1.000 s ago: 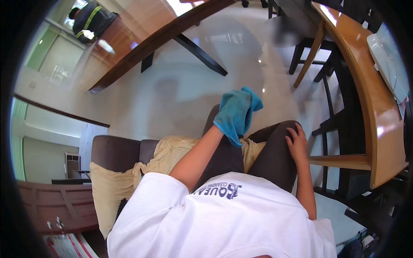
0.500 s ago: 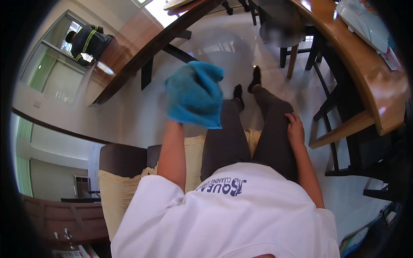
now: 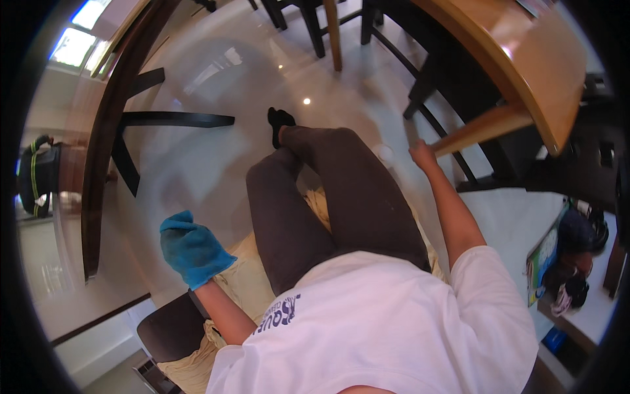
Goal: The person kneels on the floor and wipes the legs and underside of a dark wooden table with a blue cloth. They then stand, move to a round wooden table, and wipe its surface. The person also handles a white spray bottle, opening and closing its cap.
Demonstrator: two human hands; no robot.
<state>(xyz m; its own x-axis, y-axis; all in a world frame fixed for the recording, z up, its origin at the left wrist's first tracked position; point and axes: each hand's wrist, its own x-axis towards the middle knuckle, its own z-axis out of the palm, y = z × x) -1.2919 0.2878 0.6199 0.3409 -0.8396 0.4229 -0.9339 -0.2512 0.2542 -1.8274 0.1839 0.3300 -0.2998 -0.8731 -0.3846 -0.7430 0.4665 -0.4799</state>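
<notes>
A crumpled blue cloth [image 3: 192, 251] wraps my left hand, hiding its fingers. The cloth moves with the hand, which holds it out to the left above the floor, beside the beige-covered sofa [image 3: 244, 274]. My right hand [image 3: 423, 155] is out to the right, off my leg. In the picture it overlaps the lower end of a light wooden table leg [image 3: 482, 131]; whether they touch is unclear. Its fingers are small and blurred, and no held thing shows.
A wooden table [image 3: 499, 49] with dark chairs [image 3: 453, 85] stands to the right. On the left runs a dark-edged table [image 3: 98, 177] with splayed black legs [image 3: 177, 119]; another person [image 3: 41, 176] is beyond it. Assorted items [image 3: 574, 253] lie at the far right. The floor [image 3: 210, 164] is glossy.
My view has turned to the right. The cloth-covered left hand has dropped lower and toward the left. My right hand has left my thigh and reached outward.
</notes>
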